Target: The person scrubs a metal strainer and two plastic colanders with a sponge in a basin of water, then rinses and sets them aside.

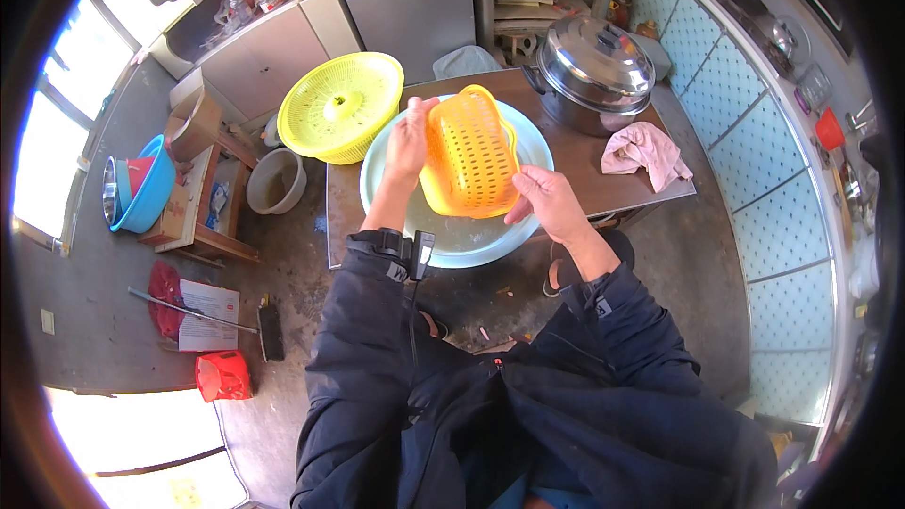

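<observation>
Both my hands grip an orange perforated plastic basket (472,155), which is tilted on its side over a light blue plastic basin (452,254). My left hand (408,141) holds it by the left edge, its fingertips at the upper left rim. At the lower right rim, my right hand (553,201) pinches the basket between thumb and fingers. Water seems to lie in the basin, which rests on a brown table (573,162). A yellow-green plastic colander with a lid (339,106) sits at the basin's upper left.
A lidded steel steamer pot (597,74) and a crumpled pink cloth (645,155) are on the table's right part. Left of the table, a whitish bucket (276,182) stands on the floor beside a wooden bench (205,205). A tiled counter (771,191) runs along the right.
</observation>
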`<action>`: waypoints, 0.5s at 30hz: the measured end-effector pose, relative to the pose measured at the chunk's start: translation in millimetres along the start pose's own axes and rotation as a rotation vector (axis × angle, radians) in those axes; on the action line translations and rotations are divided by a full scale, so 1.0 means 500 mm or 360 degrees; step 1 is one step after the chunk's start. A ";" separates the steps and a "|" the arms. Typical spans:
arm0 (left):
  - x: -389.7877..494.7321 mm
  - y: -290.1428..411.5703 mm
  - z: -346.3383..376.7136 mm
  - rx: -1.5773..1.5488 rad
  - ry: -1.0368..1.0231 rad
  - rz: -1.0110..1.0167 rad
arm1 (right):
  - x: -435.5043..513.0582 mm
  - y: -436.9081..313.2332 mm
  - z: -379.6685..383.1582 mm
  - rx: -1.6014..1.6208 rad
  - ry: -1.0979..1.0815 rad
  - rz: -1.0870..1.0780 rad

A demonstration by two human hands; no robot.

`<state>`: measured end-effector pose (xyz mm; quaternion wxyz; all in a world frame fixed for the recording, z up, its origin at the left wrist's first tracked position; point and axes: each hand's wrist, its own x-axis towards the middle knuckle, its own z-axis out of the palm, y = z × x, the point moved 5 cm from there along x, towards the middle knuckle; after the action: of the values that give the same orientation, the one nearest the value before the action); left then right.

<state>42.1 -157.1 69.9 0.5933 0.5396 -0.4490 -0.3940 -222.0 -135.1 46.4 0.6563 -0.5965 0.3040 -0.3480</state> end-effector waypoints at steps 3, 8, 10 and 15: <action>-0.020 -0.011 -0.015 0.0015 0.0217 0.0005 | 0.003 -0.001 0.000 0.0082 -0.0001 -0.0043; -0.081 -0.069 -0.021 -0.0530 0.0505 -0.0287 | 0.009 0.001 0.011 0.0231 0.0048 -0.0145; -0.109 -0.090 -0.018 -0.0715 0.0437 -0.0394 | 0.013 -0.005 0.009 0.0277 0.0089 -0.0205; -0.202 -0.148 -0.012 -0.0573 0.0243 -0.0699 | 0.020 -0.032 0.000 0.0275 0.0264 -0.0387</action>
<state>20.1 -67.1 -14.8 0.6121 0.5380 -0.1985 -0.5445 -218.1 -144.0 62.6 0.6309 -0.5394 0.2516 -0.4977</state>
